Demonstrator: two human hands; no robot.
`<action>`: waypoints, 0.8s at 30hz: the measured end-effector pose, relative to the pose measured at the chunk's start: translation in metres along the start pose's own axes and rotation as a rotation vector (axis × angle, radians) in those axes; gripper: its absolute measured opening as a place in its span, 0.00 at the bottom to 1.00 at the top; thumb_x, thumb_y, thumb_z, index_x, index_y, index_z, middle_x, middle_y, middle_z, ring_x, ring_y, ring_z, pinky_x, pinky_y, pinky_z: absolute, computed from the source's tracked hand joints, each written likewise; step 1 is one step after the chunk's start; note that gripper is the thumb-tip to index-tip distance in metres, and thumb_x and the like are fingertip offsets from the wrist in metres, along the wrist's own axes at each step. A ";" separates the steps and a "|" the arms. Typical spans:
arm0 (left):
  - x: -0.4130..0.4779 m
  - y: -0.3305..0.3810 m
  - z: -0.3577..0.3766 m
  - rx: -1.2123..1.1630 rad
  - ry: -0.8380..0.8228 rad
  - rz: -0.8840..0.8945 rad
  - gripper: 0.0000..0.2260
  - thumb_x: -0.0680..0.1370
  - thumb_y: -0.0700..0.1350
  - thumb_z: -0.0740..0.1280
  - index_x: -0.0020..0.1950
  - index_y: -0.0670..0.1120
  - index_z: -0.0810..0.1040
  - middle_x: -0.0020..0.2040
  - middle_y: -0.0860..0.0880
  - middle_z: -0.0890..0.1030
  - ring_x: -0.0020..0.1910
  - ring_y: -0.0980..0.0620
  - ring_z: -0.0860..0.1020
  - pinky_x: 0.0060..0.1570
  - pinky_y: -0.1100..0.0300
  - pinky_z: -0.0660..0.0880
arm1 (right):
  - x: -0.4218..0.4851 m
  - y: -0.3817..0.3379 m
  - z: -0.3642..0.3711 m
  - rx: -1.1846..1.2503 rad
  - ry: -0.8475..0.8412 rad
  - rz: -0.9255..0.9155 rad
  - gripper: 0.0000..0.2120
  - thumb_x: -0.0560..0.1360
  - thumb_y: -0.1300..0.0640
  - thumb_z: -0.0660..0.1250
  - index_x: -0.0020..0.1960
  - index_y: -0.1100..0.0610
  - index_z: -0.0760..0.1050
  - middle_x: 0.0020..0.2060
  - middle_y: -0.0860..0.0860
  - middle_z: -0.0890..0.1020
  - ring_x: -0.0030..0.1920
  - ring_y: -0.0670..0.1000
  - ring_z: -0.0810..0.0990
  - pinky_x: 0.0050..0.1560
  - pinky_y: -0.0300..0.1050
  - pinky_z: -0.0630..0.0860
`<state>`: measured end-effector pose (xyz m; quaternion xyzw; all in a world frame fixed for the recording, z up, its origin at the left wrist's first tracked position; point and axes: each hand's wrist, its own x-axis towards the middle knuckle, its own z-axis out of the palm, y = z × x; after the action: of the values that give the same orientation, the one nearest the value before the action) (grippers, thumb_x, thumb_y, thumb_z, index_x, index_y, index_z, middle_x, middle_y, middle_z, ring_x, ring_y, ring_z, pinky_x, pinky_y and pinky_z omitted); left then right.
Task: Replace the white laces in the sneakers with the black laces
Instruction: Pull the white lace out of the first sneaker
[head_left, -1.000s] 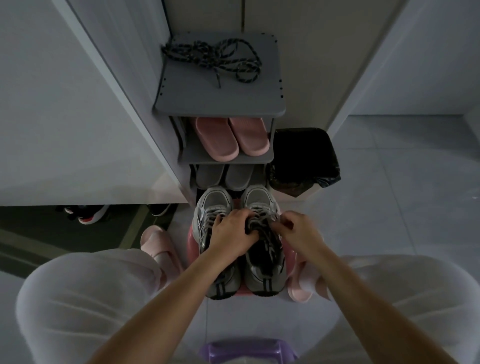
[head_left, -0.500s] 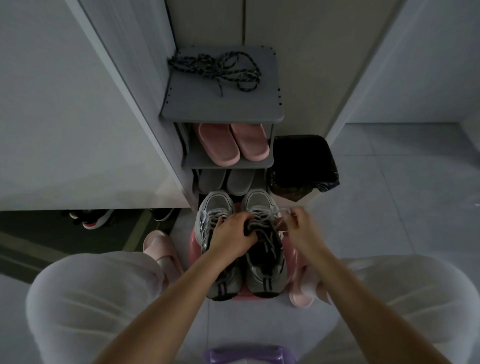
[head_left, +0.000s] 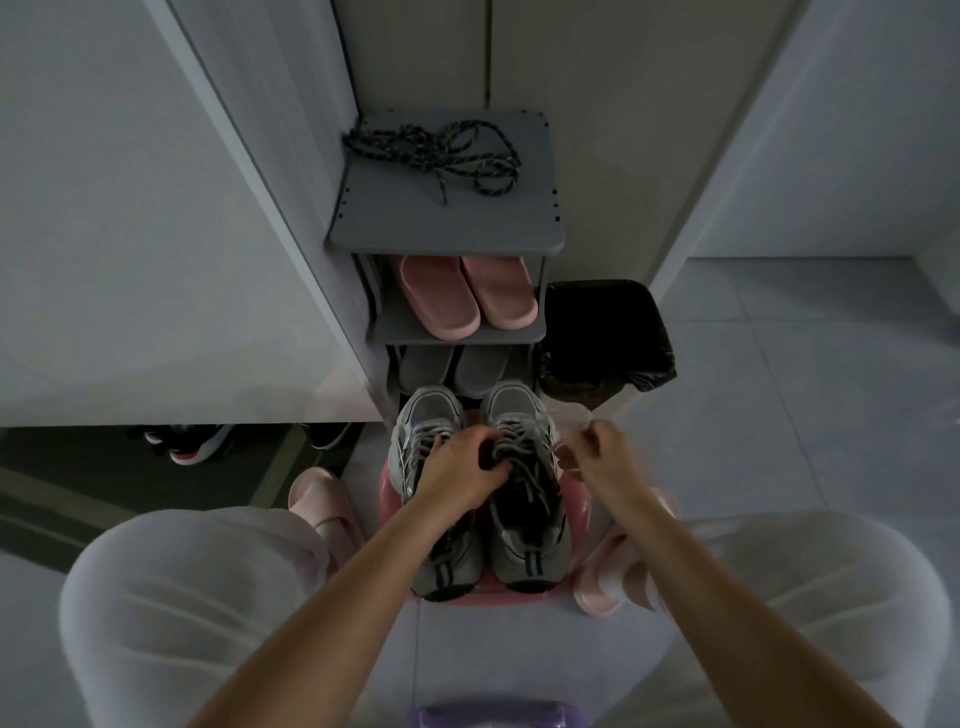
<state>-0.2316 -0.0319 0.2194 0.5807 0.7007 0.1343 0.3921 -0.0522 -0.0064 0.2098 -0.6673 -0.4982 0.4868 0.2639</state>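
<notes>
Two grey sneakers stand side by side on a pink stool (head_left: 389, 483) between my knees, toes pointing away from me. The left sneaker (head_left: 421, 431) and the right sneaker (head_left: 524, 415) both carry white laces. My left hand (head_left: 460, 475) grips the tongue and lacing of the right sneaker. My right hand (head_left: 605, 454) pinches a white lace end (head_left: 563, 452) drawn out to the right of that shoe. The black laces (head_left: 436, 153) lie in a loose tangle on top of the grey shoe rack (head_left: 447, 228).
Pink slippers (head_left: 467, 291) and grey slippers (head_left: 452, 366) fill the rack's lower shelves. A black-lined bin (head_left: 605, 338) stands right of the rack. A pink slipper (head_left: 317, 499) lies by my left knee. A purple stool edge (head_left: 493, 714) shows at the bottom.
My right hand has moved out to the right, drawing the white lace end away from the right sneaker. My left hand stays on the shoe.
</notes>
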 end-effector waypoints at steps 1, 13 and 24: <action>0.000 -0.001 0.000 -0.001 0.000 -0.002 0.22 0.73 0.53 0.69 0.65 0.52 0.73 0.61 0.53 0.77 0.62 0.49 0.73 0.61 0.51 0.73 | -0.002 0.001 0.002 -0.115 -0.061 -0.045 0.07 0.77 0.54 0.66 0.41 0.54 0.73 0.35 0.50 0.80 0.38 0.51 0.80 0.43 0.45 0.77; 0.000 -0.004 -0.001 -0.037 0.015 0.050 0.21 0.73 0.51 0.70 0.65 0.51 0.74 0.59 0.52 0.79 0.57 0.53 0.77 0.56 0.60 0.73 | 0.002 -0.016 -0.002 -0.278 -0.255 -0.014 0.14 0.74 0.54 0.70 0.33 0.59 0.73 0.26 0.51 0.71 0.27 0.46 0.69 0.28 0.34 0.64; -0.001 -0.004 -0.002 -0.067 -0.017 0.032 0.21 0.73 0.52 0.70 0.66 0.54 0.74 0.59 0.52 0.80 0.56 0.50 0.78 0.54 0.53 0.77 | 0.008 -0.009 -0.011 0.190 0.142 0.160 0.05 0.80 0.60 0.58 0.49 0.60 0.72 0.39 0.56 0.81 0.36 0.51 0.81 0.37 0.44 0.78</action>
<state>-0.2361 -0.0340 0.2185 0.5797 0.6830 0.1591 0.4148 -0.0454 0.0055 0.2188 -0.7096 -0.3752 0.5027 0.3209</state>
